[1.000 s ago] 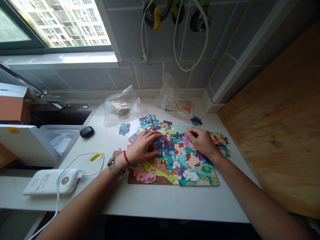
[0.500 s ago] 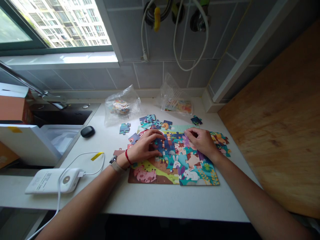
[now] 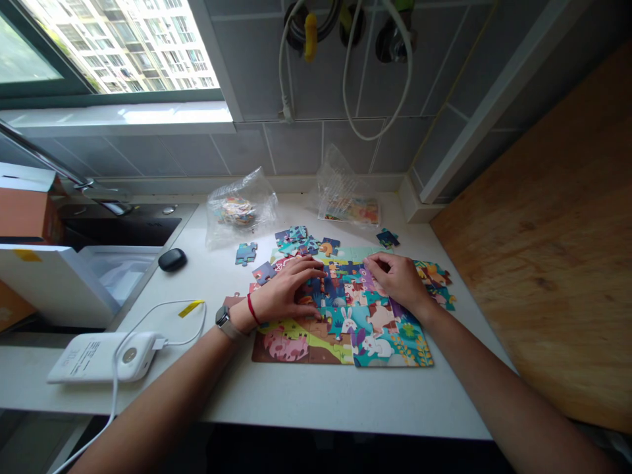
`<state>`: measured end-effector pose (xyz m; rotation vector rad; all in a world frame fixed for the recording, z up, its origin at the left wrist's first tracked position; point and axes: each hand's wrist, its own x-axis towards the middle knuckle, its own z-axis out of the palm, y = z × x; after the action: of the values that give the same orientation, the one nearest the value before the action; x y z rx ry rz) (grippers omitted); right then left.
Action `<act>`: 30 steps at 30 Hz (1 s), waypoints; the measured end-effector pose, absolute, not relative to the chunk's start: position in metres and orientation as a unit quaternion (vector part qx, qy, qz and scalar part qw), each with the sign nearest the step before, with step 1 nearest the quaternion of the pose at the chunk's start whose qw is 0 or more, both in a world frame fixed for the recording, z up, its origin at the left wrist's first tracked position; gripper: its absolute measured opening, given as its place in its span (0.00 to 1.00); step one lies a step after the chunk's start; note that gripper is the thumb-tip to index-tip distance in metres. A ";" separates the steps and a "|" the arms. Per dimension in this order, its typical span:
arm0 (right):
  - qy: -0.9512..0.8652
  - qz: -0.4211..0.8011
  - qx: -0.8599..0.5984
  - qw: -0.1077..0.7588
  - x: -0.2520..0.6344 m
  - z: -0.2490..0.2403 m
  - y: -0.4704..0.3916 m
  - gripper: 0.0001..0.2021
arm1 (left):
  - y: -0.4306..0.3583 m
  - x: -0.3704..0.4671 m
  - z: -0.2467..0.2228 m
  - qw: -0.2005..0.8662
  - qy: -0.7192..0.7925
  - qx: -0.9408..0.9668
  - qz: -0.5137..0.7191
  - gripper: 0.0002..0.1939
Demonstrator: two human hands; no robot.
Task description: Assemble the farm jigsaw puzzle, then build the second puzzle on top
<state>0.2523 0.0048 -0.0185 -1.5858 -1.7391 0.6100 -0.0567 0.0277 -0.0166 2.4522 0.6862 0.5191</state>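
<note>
A colourful jigsaw puzzle with rabbits and a pink pig lies on the white counter, many of its pieces joined. Over its left part rests my left hand, palm down, thumb and fingers apart, holding nothing that shows. My right hand is at the upper right of the puzzle, thumb and forefinger pinched together beside a purple puzzle piece. What lies between those fingertips, if anything, is hidden. Loose puzzle pieces are heaped at the upper left edge, and more puzzle pieces lie right of my right hand.
Behind the puzzle stand a clear bag of pieces and another plastic bag with a picture card. To the left are a black mouse, a white power bank with its cable, and a sink. A wooden panel borders the right.
My left hand's fingers have spread slightly, the thumb shifting down a little over the puzzle. My right hand stays in nearly the same place, still pinched.
</note>
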 end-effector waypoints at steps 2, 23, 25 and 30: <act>-0.670 0.236 -0.610 0.350 0.252 -0.019 0.005 0.15 | 0.028 -0.057 -0.018 0.265 0.257 0.909 0.192 0.37; -0.670 0.240 -0.610 0.349 0.253 -0.021 0.005 0.14 | 0.018 -0.047 -0.014 0.209 0.276 0.928 0.137 0.21; -0.672 0.240 -0.608 0.348 0.253 -0.021 0.005 0.14 | 0.017 -0.045 -0.016 0.213 0.280 0.925 0.140 0.21; -0.671 0.240 -0.611 0.344 0.253 -0.020 0.005 0.14 | 0.017 -0.044 -0.022 0.233 0.280 0.918 0.155 0.20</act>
<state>0.2528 0.0046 -0.0198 -1.5864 -1.7433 0.6241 -0.0437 0.0169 -0.0216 2.5233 0.7692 0.4267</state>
